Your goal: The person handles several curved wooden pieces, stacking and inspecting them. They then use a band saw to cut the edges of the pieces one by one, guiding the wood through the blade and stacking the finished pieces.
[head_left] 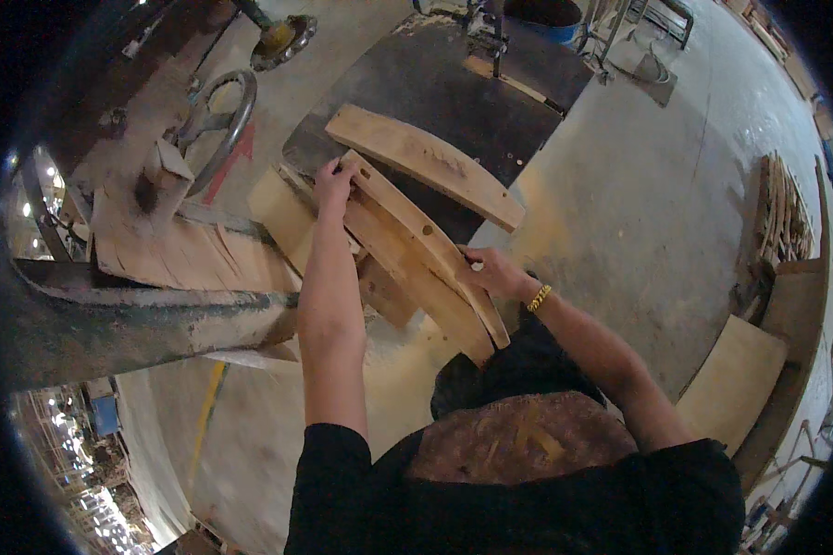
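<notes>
Beyond the black cloth shirt [546, 509], the far left hand [332, 190] and nearer right hand [495, 274] grasp a curved, holed tan wooden piece [416, 227], best steadied by an even grip.

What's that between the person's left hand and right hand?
The head view shows a curved wooden piece with holes in it, reaching from the left hand at its far end to the right hand farther along its edge.
</notes>
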Available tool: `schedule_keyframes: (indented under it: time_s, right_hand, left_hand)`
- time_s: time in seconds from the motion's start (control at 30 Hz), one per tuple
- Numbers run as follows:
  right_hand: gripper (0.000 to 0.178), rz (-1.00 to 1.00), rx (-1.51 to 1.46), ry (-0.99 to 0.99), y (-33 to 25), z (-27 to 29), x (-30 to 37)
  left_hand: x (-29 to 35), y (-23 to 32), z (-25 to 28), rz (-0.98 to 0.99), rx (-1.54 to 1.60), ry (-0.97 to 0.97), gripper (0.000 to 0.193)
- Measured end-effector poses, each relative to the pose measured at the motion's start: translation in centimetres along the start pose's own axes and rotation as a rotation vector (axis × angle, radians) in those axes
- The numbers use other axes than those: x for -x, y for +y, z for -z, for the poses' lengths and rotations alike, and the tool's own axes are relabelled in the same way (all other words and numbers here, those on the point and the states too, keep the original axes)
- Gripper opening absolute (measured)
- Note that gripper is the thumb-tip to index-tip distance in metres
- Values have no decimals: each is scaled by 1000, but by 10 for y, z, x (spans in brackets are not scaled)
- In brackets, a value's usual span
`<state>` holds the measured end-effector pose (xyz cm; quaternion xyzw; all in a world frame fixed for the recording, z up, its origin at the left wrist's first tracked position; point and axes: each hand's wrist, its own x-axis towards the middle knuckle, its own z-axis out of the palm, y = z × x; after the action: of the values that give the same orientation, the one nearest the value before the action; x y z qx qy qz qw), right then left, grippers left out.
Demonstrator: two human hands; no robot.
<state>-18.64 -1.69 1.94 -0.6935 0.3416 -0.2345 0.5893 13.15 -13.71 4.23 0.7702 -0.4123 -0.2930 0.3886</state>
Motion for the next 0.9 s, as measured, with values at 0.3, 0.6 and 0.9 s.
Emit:
schedule_keyframes:
  time_s: [0.3, 0.6, 0.9]
  right_hand:
    - [51, 49, 37, 20, 18, -7, -5]
    - [51, -124, 41, 29, 0, -5, 2]
    - [48, -29, 86, 78, -3, -8, 6]
  left_hand:
    - [-9, -14, -3, -127, -149, 97, 59]
    - [7, -7, -14, -44, 149, 77, 59]
    - [-3, -13, -11, -82, 45, 70, 59]
